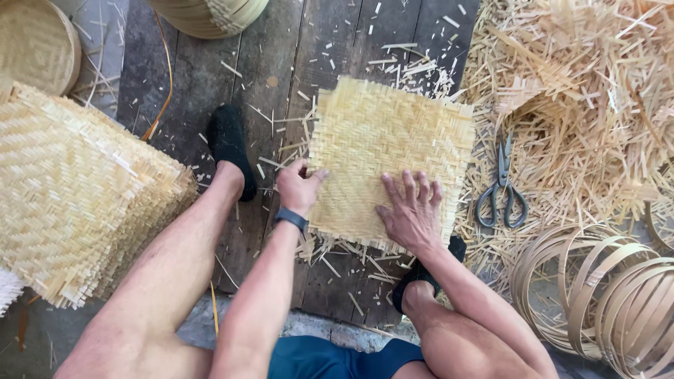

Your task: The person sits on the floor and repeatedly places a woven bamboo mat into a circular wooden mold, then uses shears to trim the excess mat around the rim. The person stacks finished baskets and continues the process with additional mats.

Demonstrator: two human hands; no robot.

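A square woven bamboo mat [393, 140] lies flat on the dark wooden floor [281, 63] in front of me. My left hand [300, 186] pinches the mat's near left edge, thumb on top. My right hand [412, 209] rests flat on the mat's near part, fingers spread. A dark band sits on my left wrist. My feet in black shoes [228, 144] flank the mat; the right shoe is mostly hidden under my right forearm.
A tall stack of woven mats [77, 196] stands at the left. Grey-handled scissors [502, 186] lie on a heap of bamboo trimmings [583, 91] at the right. Coiled bamboo hoops [597, 295] sit at the lower right. Round woven baskets [35, 42] are at the top left.
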